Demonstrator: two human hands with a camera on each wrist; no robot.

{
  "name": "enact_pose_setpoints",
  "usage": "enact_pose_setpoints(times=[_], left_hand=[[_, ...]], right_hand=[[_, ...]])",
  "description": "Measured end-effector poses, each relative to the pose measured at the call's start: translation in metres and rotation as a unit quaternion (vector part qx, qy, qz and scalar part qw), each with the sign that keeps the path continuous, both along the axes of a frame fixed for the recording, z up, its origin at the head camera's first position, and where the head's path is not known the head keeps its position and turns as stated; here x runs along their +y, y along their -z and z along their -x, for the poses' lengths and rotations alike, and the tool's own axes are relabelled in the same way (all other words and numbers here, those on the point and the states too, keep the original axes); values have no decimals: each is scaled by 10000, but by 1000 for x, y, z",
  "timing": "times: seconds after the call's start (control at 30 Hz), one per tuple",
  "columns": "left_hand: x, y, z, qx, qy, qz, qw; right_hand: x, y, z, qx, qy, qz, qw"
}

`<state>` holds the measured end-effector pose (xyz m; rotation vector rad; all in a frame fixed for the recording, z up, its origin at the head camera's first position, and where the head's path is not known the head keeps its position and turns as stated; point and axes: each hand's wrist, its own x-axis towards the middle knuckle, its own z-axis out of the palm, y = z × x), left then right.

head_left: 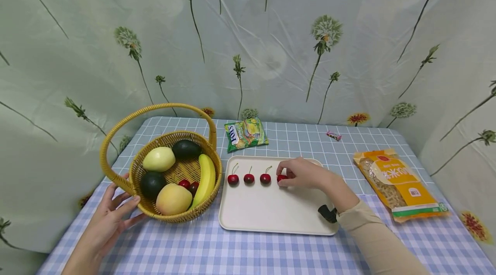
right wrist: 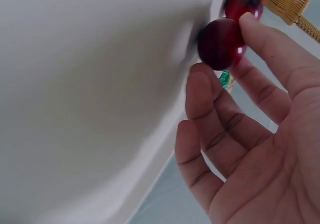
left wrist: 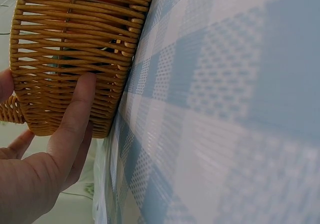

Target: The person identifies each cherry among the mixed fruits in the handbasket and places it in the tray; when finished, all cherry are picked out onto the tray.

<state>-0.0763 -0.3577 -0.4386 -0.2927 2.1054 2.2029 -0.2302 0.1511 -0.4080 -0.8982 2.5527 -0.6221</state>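
Note:
On the cream tray, my right hand pinches a dark red cherry between thumb and fingers, at the right end of a row. Three stemmed cherries lie to its left, the nearest one a cherry with an upright stem. My left hand is spread against the left side of the wicker basket, its fingers touching the woven wall. Inside the basket are a banana, a peach, a pale green fruit, dark green avocado-like fruits and red cherries.
A green snack bag lies behind the tray. An orange food packet is at the right, with a small pink wrapped candy farther back. The basket's tall handle arches above it. Checked cloth covers the table.

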Motion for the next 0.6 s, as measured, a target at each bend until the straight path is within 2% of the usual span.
enact_pose_setpoints(times=[0.43,0.6], left_hand=[[0,1,1,-1,-23,2,10000],[0,1,1,41,4,5,10000]], right_hand=[[4,13,2,57,-97,516,9986],[3,15,3,40,-79,548,9985]])
